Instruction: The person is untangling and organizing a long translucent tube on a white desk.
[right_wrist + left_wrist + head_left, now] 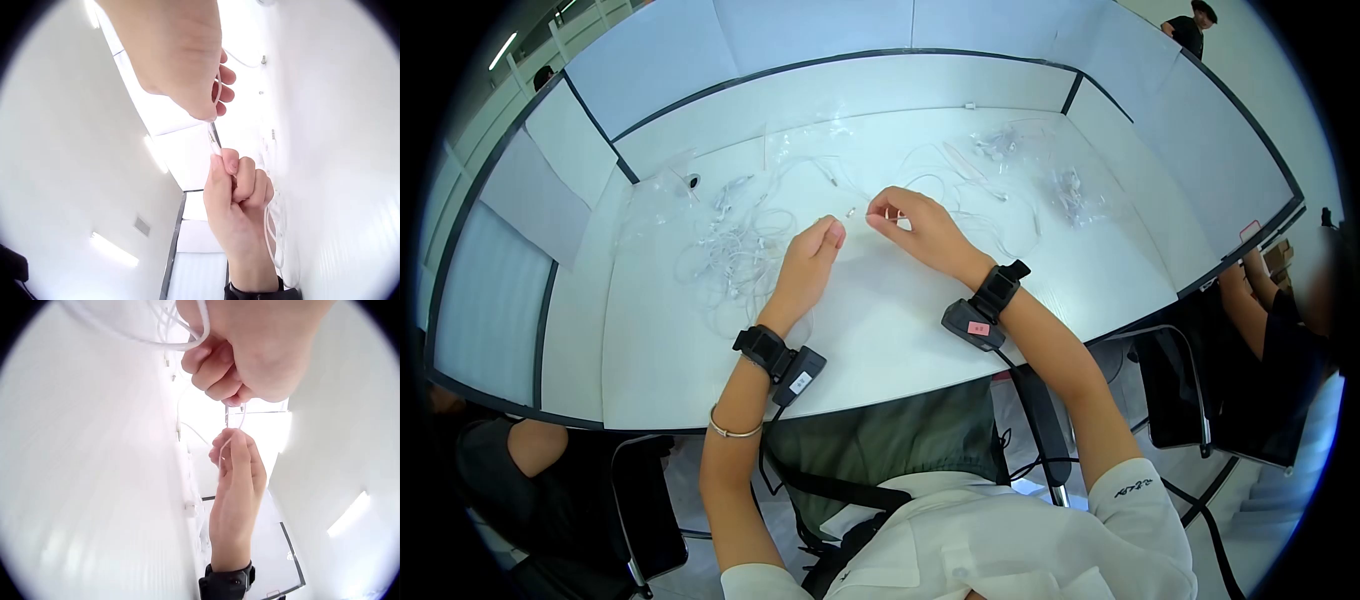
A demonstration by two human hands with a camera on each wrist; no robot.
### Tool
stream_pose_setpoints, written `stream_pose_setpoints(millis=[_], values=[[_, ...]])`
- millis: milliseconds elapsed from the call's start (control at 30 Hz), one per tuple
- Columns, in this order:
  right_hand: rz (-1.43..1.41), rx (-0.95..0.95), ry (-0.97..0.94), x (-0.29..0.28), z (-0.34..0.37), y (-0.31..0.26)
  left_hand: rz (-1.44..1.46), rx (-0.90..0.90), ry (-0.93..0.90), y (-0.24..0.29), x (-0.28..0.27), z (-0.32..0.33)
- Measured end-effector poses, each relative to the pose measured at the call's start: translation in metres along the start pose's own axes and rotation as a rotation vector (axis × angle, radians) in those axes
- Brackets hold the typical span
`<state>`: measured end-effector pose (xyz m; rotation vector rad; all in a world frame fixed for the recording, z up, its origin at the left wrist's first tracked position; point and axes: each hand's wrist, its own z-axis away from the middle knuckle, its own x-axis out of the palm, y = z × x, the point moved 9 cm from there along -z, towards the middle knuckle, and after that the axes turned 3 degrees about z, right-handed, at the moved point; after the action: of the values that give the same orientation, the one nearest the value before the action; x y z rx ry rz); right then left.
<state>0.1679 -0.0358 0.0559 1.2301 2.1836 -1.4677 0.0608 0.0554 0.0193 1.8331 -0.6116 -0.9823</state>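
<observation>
A thin white cable (242, 415) runs between both hands, which are raised close together over the white table (880, 350). In the head view my left hand (805, 268) has its fingers curled, and it grips part of the cable. My right hand (928, 235), thumb and fingertips together, pinches the cable a short way off; a loop of it crosses the curled fingers in the right wrist view. A slim white piece with a darker edge (214, 137) spans the small gap between the two hands. More white cable (181, 345) hangs beside the left hand in the left wrist view.
A tangle of white cables (745, 245) lies on the table left of the hands. Clear plastic bags (1075, 195) lie at the right and back, with loose cables (990, 190) near them. White partitions (830, 90) enclose the far and side edges. People sit at both sides.
</observation>
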Motion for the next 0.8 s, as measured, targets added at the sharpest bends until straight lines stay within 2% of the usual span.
stream_pose_setpoints(millis=[33, 133, 233, 333, 367, 467, 600, 700, 800], values=[[0.005, -0.016, 0.018, -0.002, -0.001, 0.001, 0.016, -0.016, 0.019, -0.002, -0.003, -0.001], [0.199, -0.271, 0.213, -0.016, 0.002, -0.019, 0.101, 0.007, 0.062, -0.007, -0.004, -0.003], [0.1, -0.223, 0.09, -0.006, 0.0, -0.012, 0.075, 0.023, 0.079, 0.0, -0.006, -0.002], [-0.132, 0.074, -0.15, 0.016, 0.002, 0.006, 0.076, -0.031, 0.021, 0.004, -0.003, 0.0], [-0.267, 0.064, -0.172, 0.022, 0.003, 0.007, 0.109, -0.03, 0.001, 0.005, 0.0, 0.0], [-0.433, 0.085, -0.238, 0.027, 0.005, -0.005, 0.138, -0.049, -0.048, 0.007, 0.004, 0.001], [-0.7, 0.193, -0.316, 0.04, 0.009, -0.002, 0.121, 0.021, -0.05, 0.013, 0.007, 0.0], [-0.768, 0.192, -0.309, 0.048, 0.009, 0.004, 0.191, 0.079, -0.077, 0.026, 0.012, 0.002], [-0.77, 0.203, -0.297, 0.044, 0.009, 0.003, 0.126, 0.118, -0.069, 0.026, 0.009, 0.001]])
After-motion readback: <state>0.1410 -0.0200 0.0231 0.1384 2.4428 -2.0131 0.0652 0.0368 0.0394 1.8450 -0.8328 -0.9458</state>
